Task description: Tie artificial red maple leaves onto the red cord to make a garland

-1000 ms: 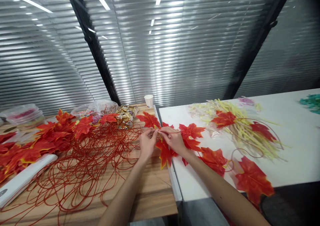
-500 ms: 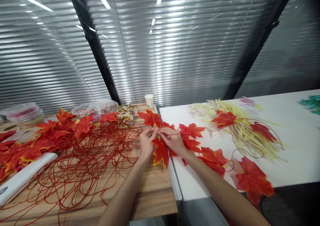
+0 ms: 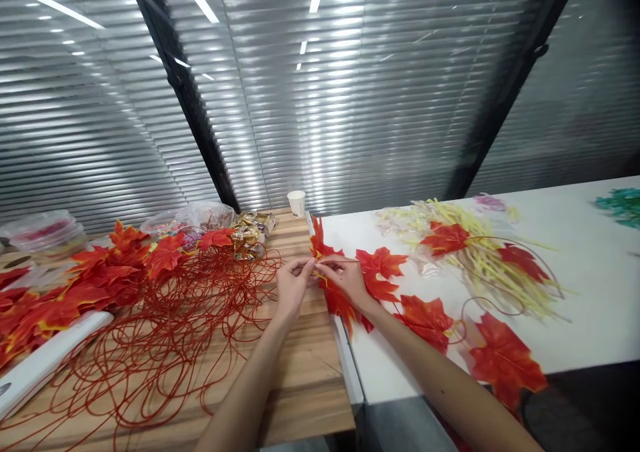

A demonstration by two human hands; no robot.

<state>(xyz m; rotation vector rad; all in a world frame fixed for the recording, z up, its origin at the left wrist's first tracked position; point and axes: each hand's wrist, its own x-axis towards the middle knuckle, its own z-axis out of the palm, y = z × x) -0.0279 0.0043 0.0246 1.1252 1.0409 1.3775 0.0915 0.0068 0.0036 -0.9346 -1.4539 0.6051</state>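
My left hand (image 3: pixel 291 284) and my right hand (image 3: pixel 349 280) meet above the seam between the two tables, fingertips pinched together. Between them runs a thin red cord (image 3: pixel 343 261), a short piece of it showing over my right fingers. Red artificial maple leaves (image 3: pixel 338 299) with yellow edges hang beside and beneath my right hand; the small spot where the fingertips meet is partly hidden. More leaves strung on the cord, such as one maple leaf (image 3: pixel 507 353), trail rightward across the white table.
A big tangle of red cord (image 3: pixel 180 332) covers the wooden table (image 3: pixel 310 385) at left. Behind it lie a leaf pile (image 3: pixel 85 285), a white bar-shaped object (image 3: pixel 55 359), gold packets (image 3: pixel 250 235) and a paper cup (image 3: pixel 297 203). Yellow strips (image 3: pixel 480 265) lie on the white table (image 3: pixel 590 312).
The leaves at my fingertips have turned and shifted right, now bunched beside my right hand instead of hanging between both hands. Both hands keep nearly the same place.
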